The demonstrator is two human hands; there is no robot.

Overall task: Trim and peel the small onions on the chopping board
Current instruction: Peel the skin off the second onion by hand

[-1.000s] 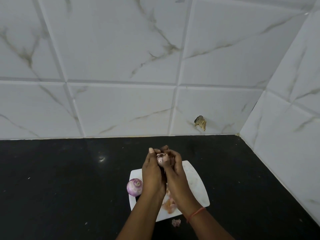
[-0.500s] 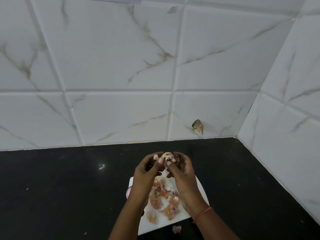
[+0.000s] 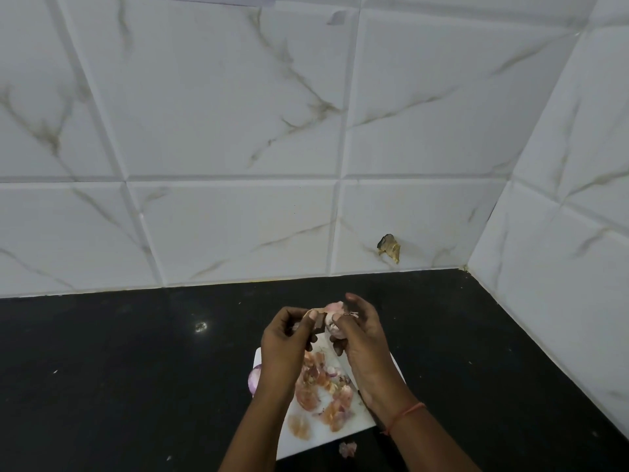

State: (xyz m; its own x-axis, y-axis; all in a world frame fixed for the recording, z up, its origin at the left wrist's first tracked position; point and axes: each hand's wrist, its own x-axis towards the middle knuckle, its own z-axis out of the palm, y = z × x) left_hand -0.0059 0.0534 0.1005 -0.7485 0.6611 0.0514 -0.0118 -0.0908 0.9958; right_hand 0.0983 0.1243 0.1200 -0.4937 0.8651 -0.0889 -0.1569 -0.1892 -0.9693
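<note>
Both hands pinch one small onion: left hand pulls papery skin, right hand grips the slippery bulb firmly.

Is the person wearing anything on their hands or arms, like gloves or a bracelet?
No gloves: both the left hand and the right hand are bare, and no sleeves show on the forearms. The only thing worn is a thin orange-red thread tied round the right wrist.

Our left hand hides most of the purple onion. The chopping board is partly covered by our arms. We cannot tell how the onion between our fingers is gripped.
</note>
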